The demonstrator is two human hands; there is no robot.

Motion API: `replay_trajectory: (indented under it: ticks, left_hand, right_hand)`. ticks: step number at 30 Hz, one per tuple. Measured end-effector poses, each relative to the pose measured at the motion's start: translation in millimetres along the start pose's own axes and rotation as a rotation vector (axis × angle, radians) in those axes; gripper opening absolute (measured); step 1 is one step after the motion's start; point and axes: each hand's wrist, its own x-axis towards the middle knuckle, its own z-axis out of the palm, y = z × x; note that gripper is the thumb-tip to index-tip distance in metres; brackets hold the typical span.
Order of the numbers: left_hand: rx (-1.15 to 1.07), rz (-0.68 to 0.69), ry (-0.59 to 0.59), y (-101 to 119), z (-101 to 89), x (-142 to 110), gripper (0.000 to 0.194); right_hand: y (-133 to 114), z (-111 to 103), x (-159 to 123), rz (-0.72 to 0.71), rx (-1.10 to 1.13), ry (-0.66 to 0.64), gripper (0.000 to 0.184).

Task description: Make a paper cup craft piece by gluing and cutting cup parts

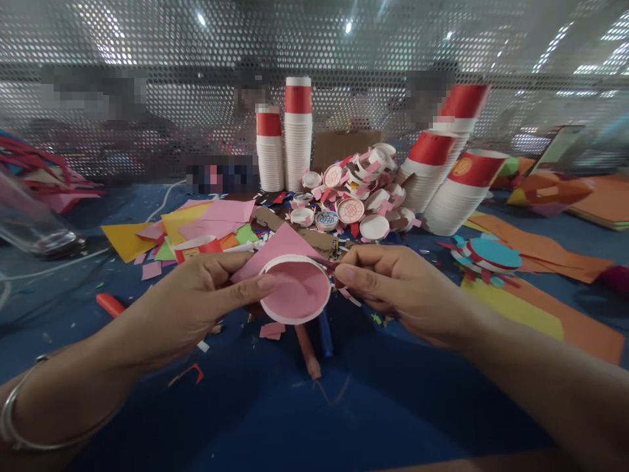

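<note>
Blue cloth covers the counter [393,406]. Near its middle, the left hand's grip [246,288] pinches a white-rimmed pink disc [297,295] and pink paper [282,246]; the right hand's grip [339,270] is narrow at their right edge.

A perforated metal screen [191,98] spans the background, near a brown cardboard box [344,145]. On the left side of the blue table [236,419], a white cable [170,195] curves near a clear container [29,219].

Faces behind mesh [196,141], pixelated.
</note>
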Motion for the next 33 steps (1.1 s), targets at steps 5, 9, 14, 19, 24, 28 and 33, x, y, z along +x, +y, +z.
replay_trajectory:
  ticks: [5, 9, 14, 19, 24, 28, 33]
  left_hand:
    - [0.230, 0.094, 0.083, 4.4, 2.4, -0.7, 0.026]
    - [0.280, 0.114, 0.061, 3.9, 3.1, -0.9, 0.028]
    - [0.283, 0.131, 0.092, 2.8, 3.3, 0.2, 0.026]
    - [0.297, 0.155, 0.132, 5.6, 5.5, 1.7, 0.025]
    - [0.285, 0.171, 0.113, 6.1, 8.0, -0.2, 0.025]
    - [0.285, 0.174, 0.122, 7.3, 9.1, -0.5, 0.022]
    - [0.326, 0.179, 0.088, 6.6, 8.1, 1.9, 0.022]
  right_hand:
    - [0.4, 1.0, -0.5, 0.003, -0.013, -0.002, 0.044]
    - [0.7, 1.5, 0.5, -0.002, -0.031, -0.003, 0.045]
    - [0.4, 2.0, 0.5, -0.012, -0.034, 0.001, 0.046]
    - [0.7, 2.5, 0.2, -0.019, -0.018, -0.005, 0.045]
    - [-0.3, 2.5, -0.4, -0.025, -0.022, -0.025, 0.043]
    - [-0.1, 2.7, -1.2, -0.013, -0.007, -0.032, 0.043]
    - [1.0, 3.1, -0.6, -0.013, -0.006, -0.046, 0.042]
